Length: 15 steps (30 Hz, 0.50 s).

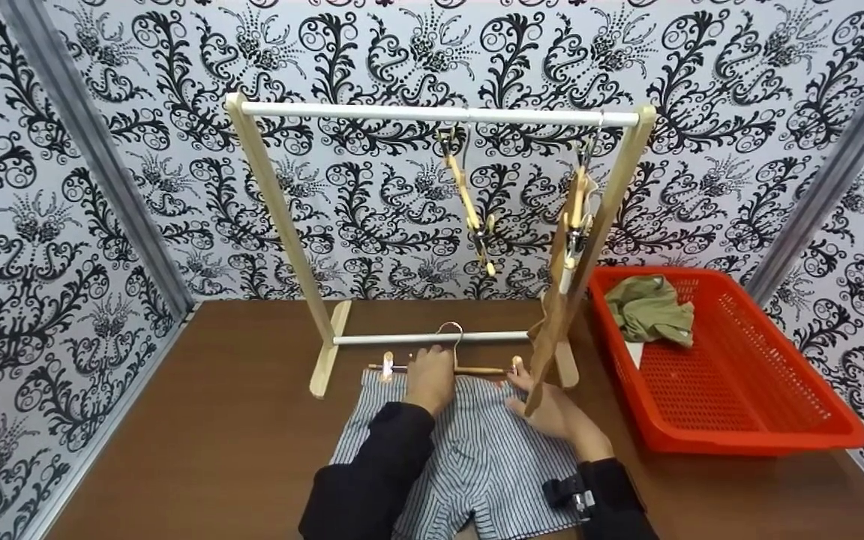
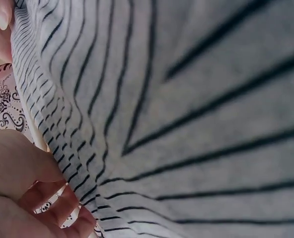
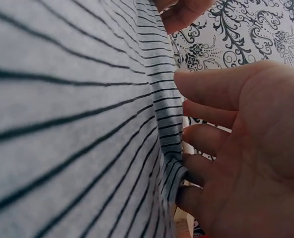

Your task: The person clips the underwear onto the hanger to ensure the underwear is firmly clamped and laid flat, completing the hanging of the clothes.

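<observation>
Striped shorts (image 1: 477, 442) lie on the table with the waistband toward the rack. Across the waistband rests a wooden clip hanger (image 1: 483, 370), its hook upward. My left hand (image 1: 432, 379) grips the waistband beside the hook, partly covering the hanger bar. At the hanger's right clip, my right hand (image 1: 556, 412) holds the waistband, partly hidden by hanging brown cloth (image 1: 550, 341). Close up in the left wrist view, the left hand's fingers (image 2: 62, 206) curl at the cloth edge. The right wrist view shows the right thumb and fingers (image 3: 206, 87) at the striped waistband (image 3: 164, 99).
A wooden rack with a white rail (image 1: 357, 112) stands behind the shorts. An unloaded clip hanger (image 1: 462, 191) and another one (image 1: 577, 199) with brown cloth hang from it. The red basket (image 1: 747, 442) at right contains an olive-green garment (image 1: 649, 309). Patterned walls enclose the table (image 1: 199, 435).
</observation>
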{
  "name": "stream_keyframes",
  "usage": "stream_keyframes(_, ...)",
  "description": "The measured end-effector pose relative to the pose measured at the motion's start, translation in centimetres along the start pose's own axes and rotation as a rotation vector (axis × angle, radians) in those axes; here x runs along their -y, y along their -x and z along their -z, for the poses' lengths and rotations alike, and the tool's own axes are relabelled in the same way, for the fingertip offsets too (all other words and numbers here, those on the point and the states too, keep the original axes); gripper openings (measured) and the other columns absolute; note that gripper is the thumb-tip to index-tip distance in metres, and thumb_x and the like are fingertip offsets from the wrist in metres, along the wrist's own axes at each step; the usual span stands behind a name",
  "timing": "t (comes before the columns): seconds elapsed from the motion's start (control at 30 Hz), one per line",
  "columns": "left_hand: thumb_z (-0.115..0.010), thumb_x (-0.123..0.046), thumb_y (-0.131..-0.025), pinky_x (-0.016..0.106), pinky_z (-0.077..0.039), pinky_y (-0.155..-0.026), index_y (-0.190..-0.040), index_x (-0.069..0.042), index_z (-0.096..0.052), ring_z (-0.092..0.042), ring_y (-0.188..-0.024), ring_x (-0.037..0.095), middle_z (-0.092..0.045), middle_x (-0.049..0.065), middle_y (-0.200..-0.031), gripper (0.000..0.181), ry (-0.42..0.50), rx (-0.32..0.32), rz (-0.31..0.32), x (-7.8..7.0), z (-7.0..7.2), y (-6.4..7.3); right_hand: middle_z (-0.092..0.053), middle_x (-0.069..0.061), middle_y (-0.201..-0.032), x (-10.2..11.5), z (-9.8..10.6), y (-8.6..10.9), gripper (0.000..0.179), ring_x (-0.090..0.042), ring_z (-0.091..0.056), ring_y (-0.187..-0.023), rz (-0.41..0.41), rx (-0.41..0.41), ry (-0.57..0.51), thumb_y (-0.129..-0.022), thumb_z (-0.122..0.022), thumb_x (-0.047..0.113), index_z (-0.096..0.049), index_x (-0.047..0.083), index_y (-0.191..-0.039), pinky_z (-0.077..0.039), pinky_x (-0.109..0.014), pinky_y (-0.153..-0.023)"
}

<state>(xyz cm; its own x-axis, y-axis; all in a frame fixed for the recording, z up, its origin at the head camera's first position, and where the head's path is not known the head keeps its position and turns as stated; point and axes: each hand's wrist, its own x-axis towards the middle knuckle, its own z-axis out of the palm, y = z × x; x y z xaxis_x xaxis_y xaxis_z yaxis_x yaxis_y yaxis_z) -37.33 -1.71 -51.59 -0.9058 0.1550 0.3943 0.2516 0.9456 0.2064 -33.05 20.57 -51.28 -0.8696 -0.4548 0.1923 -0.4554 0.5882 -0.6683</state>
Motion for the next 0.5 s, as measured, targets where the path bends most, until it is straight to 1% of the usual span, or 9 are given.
stream_keyframes(0.07, -0.065, -0.001, -0.087, 0.051, -0.056, -0.076, -0.101, -0.002, -0.073, -0.064, -0.096, 0.035, -0.067, 0.014, -0.100, 0.015, 0.008, 0.020, 0.011, 0.1, -0.2, 0.0, -0.032, -0.042, -0.148, 0.2, -0.1, -0.1, 0.053, -0.057, -0.035, -0.136, 0.011, -0.037, 0.032, -0.101, -0.061, 0.011, -0.043, -0.018, -0.142, -0.031, -0.064, -0.110)
stream_keyframes(0.13, -0.063, -0.001, -0.089, 0.053, -0.055, -0.078, -0.102, -0.002, -0.071, -0.063, -0.099, 0.036, -0.067, 0.015, -0.101, 0.016, 0.021, 0.039, 0.025, 0.4, -0.2, 0.1, -0.036, -0.043, -0.146, 0.5, -0.1, -0.3, 0.053, -0.056, -0.040, -0.133, 0.004, -0.084, 0.048, -0.100, -0.061, 0.010, -0.043, -0.018, -0.142, -0.035, -0.063, -0.108)
stream_keyframes(0.2, -0.063, 0.001, -0.089, 0.054, -0.055, -0.078, -0.100, -0.001, -0.070, -0.062, -0.098, 0.037, -0.066, 0.016, -0.101, 0.013, 0.035, 0.046, 0.031, 0.8, -0.1, 0.1, -0.046, -0.043, -0.138, 0.7, -0.1, -0.5, 0.055, -0.054, -0.051, -0.124, 0.003, -0.143, 0.094, -0.099, -0.063, 0.010, -0.042, -0.018, -0.142, -0.043, -0.061, -0.102)
stream_keyframes(0.23, -0.064, 0.002, -0.088, 0.055, -0.055, -0.078, -0.099, -0.001, -0.069, -0.062, -0.099, 0.037, -0.066, 0.016, -0.101, 0.013, 0.040, 0.047, 0.027, 1.0, 0.0, 0.2, -0.048, -0.043, -0.135, 0.8, 0.0, -0.5, 0.058, -0.054, -0.053, -0.122, 0.001, -0.168, 0.108, -0.098, -0.063, 0.010, -0.040, -0.018, -0.143, -0.044, -0.061, -0.100)
stream_keyframes(0.3, -0.066, 0.002, -0.085, 0.055, -0.055, -0.076, -0.098, -0.001, -0.068, -0.062, -0.098, 0.037, -0.066, 0.017, -0.101, 0.013, 0.041, 0.043, -0.010, 1.3, 0.5, 0.1, -0.056, -0.040, -0.128, 0.9, 0.3, -0.6, 0.059, -0.052, -0.058, -0.116, -0.004, -0.229, 0.114, -0.096, -0.067, 0.010, -0.042, -0.018, -0.142, -0.047, -0.060, -0.096)
stream_keyframes(0.37, -0.069, 0.003, -0.082, 0.055, -0.055, -0.075, -0.098, -0.002, -0.065, -0.062, -0.097, 0.037, -0.066, 0.016, -0.101, 0.017, 0.045, 0.040, -0.074, 1.6, 1.1, 0.0, -0.064, -0.034, -0.119, 0.9, 0.7, -0.5, 0.058, -0.048, -0.064, -0.107, -0.004, -0.285, 0.121, -0.093, -0.072, 0.009, -0.048, -0.016, -0.138, -0.051, -0.058, -0.091)
stream_keyframes(0.43, -0.071, 0.003, -0.078, 0.054, -0.056, -0.075, -0.099, -0.002, -0.064, -0.063, -0.097, 0.036, -0.066, 0.016, -0.102, 0.023, 0.061, 0.041, -0.142, 1.9, 1.8, -0.2, -0.067, -0.029, -0.115, 0.9, 1.1, -0.4, 0.058, -0.043, -0.066, -0.103, 0.000, -0.328, 0.080, -0.089, -0.076, 0.008, -0.051, -0.015, -0.135, -0.052, -0.056, -0.089)
stream_keyframes(0.5, -0.073, 0.002, -0.075, 0.053, -0.056, -0.075, -0.100, -0.003, -0.063, -0.063, -0.097, 0.036, -0.066, 0.015, -0.102, 0.027, 0.084, 0.038, -0.199, 2.2, 2.7, -0.3, -0.070, -0.021, -0.106, 1.0, 1.5, -0.5, 0.051, -0.034, -0.068, -0.093, -0.002, -0.358, 0.045, -0.088, -0.078, 0.010, -0.057, -0.013, -0.129, -0.054, -0.052, -0.083)
